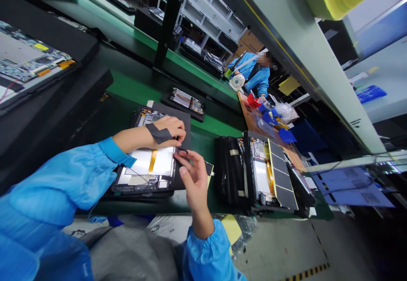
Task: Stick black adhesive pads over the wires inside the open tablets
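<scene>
An opened tablet (pixel 130 180) lies in front of me, showing circuit boards, a silver battery (pixel 143 161) and an orange flex cable (pixel 153 161). My left hand (pixel 168 129) reaches across it, fingers curled together at the tablet's right edge; what they pinch is hidden. A black piece of tape (pixel 158 133) clings to the back of that hand near the wrist. Just below, my right hand (pixel 195 177) is by the same edge, its thumb apart from its fingers. Something small and dark shows between the two hands, too small to name.
To the right stand stacked opened tablets (pixel 261 175) with a sheet of black adhesive pieces (pixel 282 175) leaning on them. Another opened device (pixel 187 101) lies behind on the green belt. Large circuit boards (pixel 28 54) rest at left. A person (pixel 259 77) in blue sits farther back.
</scene>
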`<state>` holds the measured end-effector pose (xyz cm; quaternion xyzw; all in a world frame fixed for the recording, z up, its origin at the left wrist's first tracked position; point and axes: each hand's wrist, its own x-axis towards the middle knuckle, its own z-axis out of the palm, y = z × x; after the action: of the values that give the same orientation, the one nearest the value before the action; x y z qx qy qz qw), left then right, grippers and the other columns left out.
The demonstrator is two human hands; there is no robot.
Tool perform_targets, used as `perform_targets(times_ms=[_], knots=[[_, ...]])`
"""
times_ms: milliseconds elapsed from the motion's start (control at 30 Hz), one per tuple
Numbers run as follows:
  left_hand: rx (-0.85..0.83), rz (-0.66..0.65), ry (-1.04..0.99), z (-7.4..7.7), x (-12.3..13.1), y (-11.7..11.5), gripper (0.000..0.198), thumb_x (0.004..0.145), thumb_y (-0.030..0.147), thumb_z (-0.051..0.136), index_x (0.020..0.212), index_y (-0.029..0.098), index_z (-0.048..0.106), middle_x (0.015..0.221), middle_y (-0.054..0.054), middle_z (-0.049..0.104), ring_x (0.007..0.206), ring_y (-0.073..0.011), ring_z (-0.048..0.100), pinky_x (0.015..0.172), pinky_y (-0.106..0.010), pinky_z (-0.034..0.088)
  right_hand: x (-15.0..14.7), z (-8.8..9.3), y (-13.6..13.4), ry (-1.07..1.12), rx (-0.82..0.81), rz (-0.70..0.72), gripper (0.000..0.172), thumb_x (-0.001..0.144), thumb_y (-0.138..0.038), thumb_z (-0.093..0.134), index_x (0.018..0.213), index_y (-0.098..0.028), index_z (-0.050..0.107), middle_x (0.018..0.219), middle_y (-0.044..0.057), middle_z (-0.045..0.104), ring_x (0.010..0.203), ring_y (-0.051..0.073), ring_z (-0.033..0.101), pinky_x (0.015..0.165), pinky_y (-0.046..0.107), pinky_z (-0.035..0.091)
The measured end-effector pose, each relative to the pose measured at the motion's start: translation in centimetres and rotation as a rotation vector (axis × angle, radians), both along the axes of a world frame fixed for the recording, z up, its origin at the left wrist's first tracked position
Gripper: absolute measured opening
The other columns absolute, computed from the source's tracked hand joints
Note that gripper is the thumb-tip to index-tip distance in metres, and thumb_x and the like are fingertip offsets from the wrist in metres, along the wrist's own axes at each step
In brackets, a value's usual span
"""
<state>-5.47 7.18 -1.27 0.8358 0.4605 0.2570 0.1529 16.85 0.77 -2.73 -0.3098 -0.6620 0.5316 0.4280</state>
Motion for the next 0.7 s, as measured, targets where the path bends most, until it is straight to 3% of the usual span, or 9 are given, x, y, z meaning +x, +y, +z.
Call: perform_targets(times_ms=[133,367,700], knots=[[-0.003,-0.016,0.016,0.1,-0.1,0.2,0.009,0.092,0.018,0.064,0.083,0.02,0.067,0.103,-0.004,0.064,0.101,-0.0232,0.053,0.096,-0.039,0.033,0.0,0.3,0.3,-0.001,-0.039,-0.026,0.037,0.099,-0.041,0.071,0.129,-0.026,0.056,0.122,0.01,0.072,0.117,0.027,0.077,0.105,0.044,0.059],[-0.016,-0.01,-0.008,-0.5,-0.6,0.7,0.008,0.088,0.012,0.062,0.092,0.019,0.062,0.101,-0.003,0.065,0.101,-0.0219,0.055,0.095,-0.035,0.034,0.1,0.0,-0.7,-0.151,0.059,-0.125,0.036,0.099,-0.024,0.066,0.134,-0.024,0.057,0.13,0.011,0.071,0.125,0.022,0.069,0.112,0.041,0.054],[-0.014,0.018,0.046,0.6,-0.7,0.8,0.016,0.097,0.023,0.061,0.083,0.017,0.065,0.109,-0.008,0.068,0.11,-0.0247,0.056,0.097,-0.038,0.037,0.5,-0.6,-1.0,-0.348,0.276,-0.007,0.051,0.099,-0.023,0.063,0.147,-0.025,0.048,0.145,0.013,0.062,0.137,0.026,0.061,0.12,0.046,0.047]])
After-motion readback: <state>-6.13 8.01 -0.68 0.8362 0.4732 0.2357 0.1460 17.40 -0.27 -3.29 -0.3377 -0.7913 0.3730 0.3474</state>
